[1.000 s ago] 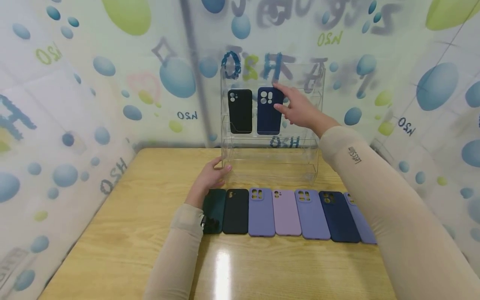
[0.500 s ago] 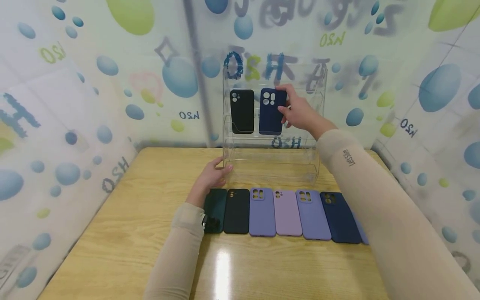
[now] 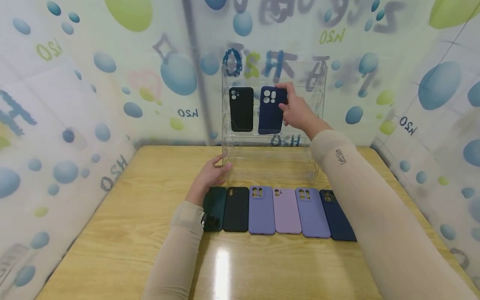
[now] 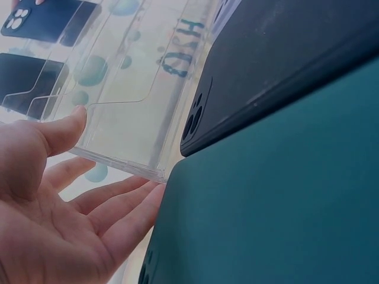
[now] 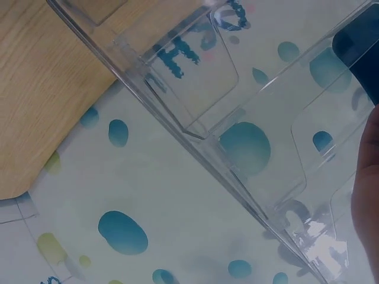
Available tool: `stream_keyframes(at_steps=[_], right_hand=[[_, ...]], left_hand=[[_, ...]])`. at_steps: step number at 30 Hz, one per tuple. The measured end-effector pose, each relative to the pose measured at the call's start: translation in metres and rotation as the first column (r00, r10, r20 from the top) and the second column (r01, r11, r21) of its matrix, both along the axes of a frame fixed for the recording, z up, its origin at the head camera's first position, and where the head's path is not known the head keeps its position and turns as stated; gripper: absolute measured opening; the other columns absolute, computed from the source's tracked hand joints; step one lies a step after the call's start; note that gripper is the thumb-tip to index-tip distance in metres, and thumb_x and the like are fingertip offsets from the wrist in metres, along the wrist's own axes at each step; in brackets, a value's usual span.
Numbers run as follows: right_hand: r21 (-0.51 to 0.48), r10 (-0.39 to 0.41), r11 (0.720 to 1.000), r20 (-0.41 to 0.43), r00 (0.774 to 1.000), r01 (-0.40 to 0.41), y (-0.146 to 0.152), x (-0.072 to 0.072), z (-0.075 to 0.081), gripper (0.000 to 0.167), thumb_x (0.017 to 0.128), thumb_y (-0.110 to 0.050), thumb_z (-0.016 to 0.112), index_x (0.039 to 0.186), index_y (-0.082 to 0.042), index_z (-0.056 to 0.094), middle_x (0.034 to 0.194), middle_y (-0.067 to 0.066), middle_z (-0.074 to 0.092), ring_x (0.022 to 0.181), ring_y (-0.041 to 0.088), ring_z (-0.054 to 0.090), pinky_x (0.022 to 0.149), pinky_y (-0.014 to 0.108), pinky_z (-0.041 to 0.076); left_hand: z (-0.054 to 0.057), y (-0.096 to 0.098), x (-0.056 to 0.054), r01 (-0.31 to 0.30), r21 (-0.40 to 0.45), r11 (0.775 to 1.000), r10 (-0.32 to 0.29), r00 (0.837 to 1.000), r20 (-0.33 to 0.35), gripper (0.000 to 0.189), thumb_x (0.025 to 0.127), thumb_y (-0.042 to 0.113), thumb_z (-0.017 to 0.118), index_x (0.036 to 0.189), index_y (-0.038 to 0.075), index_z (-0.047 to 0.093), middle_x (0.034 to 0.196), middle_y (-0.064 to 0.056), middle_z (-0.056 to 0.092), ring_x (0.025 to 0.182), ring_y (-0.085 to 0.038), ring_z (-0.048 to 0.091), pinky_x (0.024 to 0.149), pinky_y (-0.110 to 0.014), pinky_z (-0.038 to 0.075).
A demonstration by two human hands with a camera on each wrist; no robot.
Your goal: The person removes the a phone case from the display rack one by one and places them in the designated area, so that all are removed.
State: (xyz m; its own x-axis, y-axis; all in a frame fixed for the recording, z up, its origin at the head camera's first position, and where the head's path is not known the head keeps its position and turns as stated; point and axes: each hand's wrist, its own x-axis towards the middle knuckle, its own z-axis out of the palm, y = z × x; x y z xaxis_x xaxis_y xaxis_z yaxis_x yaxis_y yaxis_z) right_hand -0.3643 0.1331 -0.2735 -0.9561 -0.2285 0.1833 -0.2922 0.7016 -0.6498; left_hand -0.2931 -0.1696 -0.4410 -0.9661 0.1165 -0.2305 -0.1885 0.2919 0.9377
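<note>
My right hand (image 3: 298,109) pinches a navy phone case (image 3: 271,116) by its upper right corner, index finger on top and thumb on the front. The case leans slightly in an upper tier of a clear acrylic display stand (image 3: 271,166). To its left in that tier stands a black phone case (image 3: 241,110). My left hand (image 3: 211,175) holds the stand's lower left side. In the left wrist view, the thumb lies at the front of its clear panel and the fingers reach behind the edge. Only a sliver of the right hand (image 5: 366,195) shows in the right wrist view.
Before the stand, a row of phone cases lies on the wooden table (image 3: 123,233): dark green (image 3: 214,208), black (image 3: 236,210), lilac (image 3: 261,212), pink (image 3: 287,211), another lilac (image 3: 313,214) and navy (image 3: 339,218). My right sleeve covers the row's right end. A patterned wall backdrop (image 3: 150,125) stands behind.
The right hand's spread fingers have closed in on the navy case's corner, and the case has tipped slightly right. The right forearm has shifted left over the row's end. The left hand stays put.
</note>
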Motion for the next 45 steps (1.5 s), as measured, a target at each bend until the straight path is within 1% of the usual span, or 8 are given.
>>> stream_keyframes(at_steps=[3, 10, 18, 24, 27, 34, 40, 45], right_hand=[[0.01, -0.015, 1.0, -0.005, 1.0, 0.015, 0.0, 0.0002, -0.001, 0.057, 0.115, -0.014, 0.041, 0.163, -0.034, 0.017, 0.131, 0.025, 0.063, 0.07, 0.032, 0.065, 0.069, 0.039, 0.057], [0.022, -0.019, 1.0, -0.023, 1.0, 0.02, 0.0003, -0.0009, -0.0023, 0.056, 0.115, -0.014, 0.04, 0.163, -0.033, 0.017, 0.137, 0.028, 0.063, 0.075, 0.038, 0.067, 0.07, 0.04, 0.056], [0.022, -0.013, 1.0, -0.021, 1.0, 0.013, -0.0006, -0.0036, -0.0048, 0.055, 0.116, -0.015, 0.04, 0.162, -0.033, 0.017, 0.135, 0.027, 0.064, 0.073, 0.033, 0.067, 0.072, 0.041, 0.057], [0.007, -0.029, 1.0, -0.031, 0.999, 0.029, 0.0012, -0.0033, -0.0069, 0.055, 0.115, -0.015, 0.04, 0.162, -0.033, 0.016, 0.139, 0.028, 0.062, 0.085, 0.038, 0.069, 0.072, 0.041, 0.058], [-0.003, -0.034, 0.999, -0.031, 0.999, 0.034, 0.0025, -0.0023, -0.0077, 0.056, 0.116, -0.015, 0.041, 0.162, -0.033, 0.016, 0.142, 0.027, 0.062, 0.089, 0.04, 0.069, 0.071, 0.04, 0.058], [-0.001, -0.022, 1.0, -0.034, 0.999, 0.022, 0.0024, -0.0007, -0.0074, 0.055, 0.115, -0.015, 0.041, 0.162, -0.033, 0.017, 0.141, 0.028, 0.062, 0.082, 0.035, 0.067, 0.07, 0.039, 0.056], [0.009, -0.024, 1.0, -0.023, 0.999, 0.024, -0.0004, 0.0001, -0.0044, 0.055, 0.115, -0.015, 0.041, 0.162, -0.033, 0.018, 0.139, 0.03, 0.063, 0.077, 0.035, 0.066, 0.07, 0.04, 0.055], [-0.004, 0.002, 1.0, -0.018, 1.0, -0.002, -0.0001, -0.0002, -0.0024, 0.056, 0.115, -0.013, 0.042, 0.162, -0.033, 0.018, 0.138, 0.028, 0.061, 0.081, 0.036, 0.067, 0.068, 0.039, 0.057]], left_hand=[[0.0012, 0.0001, 0.0001, -0.001, -0.008, 1.0, 0.001, 1.0, 0.001, 0.067, 0.108, 0.035, 0.065, 0.167, 0.028, 0.036, 0.155, -0.02, 0.058, 0.115, -0.024, 0.063, 0.077, -0.029, 0.059], [0.0007, 0.0005, -0.0011, -0.004, 0.006, 1.0, 0.004, 1.0, 0.001, 0.066, 0.107, 0.035, 0.066, 0.166, 0.03, 0.038, 0.155, -0.02, 0.058, 0.109, -0.024, 0.064, 0.072, -0.026, 0.057], [0.0011, -0.0006, 0.0014, -0.007, -0.003, 1.0, 0.007, 1.0, 0.003, 0.066, 0.107, 0.036, 0.066, 0.167, 0.03, 0.038, 0.154, -0.019, 0.059, 0.114, -0.025, 0.063, 0.075, -0.028, 0.058], [0.0012, -0.0007, 0.0007, -0.004, -0.007, 1.0, 0.004, 1.0, -0.004, 0.067, 0.107, 0.036, 0.066, 0.167, 0.029, 0.037, 0.155, -0.021, 0.058, 0.116, -0.027, 0.064, 0.074, -0.027, 0.058], [0.0013, -0.0007, 0.0007, -0.005, -0.004, 1.0, 0.005, 1.0, -0.003, 0.067, 0.107, 0.036, 0.067, 0.167, 0.03, 0.038, 0.155, -0.021, 0.058, 0.114, -0.026, 0.064, 0.073, -0.026, 0.058], [0.0007, -0.0004, 0.0011, -0.003, 0.008, 1.0, 0.003, 1.0, -0.01, 0.066, 0.107, 0.035, 0.066, 0.167, 0.029, 0.038, 0.151, -0.022, 0.06, 0.1, -0.022, 0.062, 0.07, -0.026, 0.056], [-0.001, -0.0004, -0.0013, 0.003, 0.014, 1.0, -0.003, 1.0, -0.005, 0.067, 0.107, 0.035, 0.066, 0.167, 0.029, 0.037, 0.15, -0.021, 0.06, 0.1, -0.021, 0.063, 0.069, -0.026, 0.056], [-0.003, -0.0017, -0.0009, -0.003, 0.023, 1.0, 0.003, 1.0, -0.007, 0.067, 0.107, 0.035, 0.067, 0.167, 0.029, 0.038, 0.151, -0.022, 0.06, 0.1, -0.022, 0.064, 0.068, -0.026, 0.056]])
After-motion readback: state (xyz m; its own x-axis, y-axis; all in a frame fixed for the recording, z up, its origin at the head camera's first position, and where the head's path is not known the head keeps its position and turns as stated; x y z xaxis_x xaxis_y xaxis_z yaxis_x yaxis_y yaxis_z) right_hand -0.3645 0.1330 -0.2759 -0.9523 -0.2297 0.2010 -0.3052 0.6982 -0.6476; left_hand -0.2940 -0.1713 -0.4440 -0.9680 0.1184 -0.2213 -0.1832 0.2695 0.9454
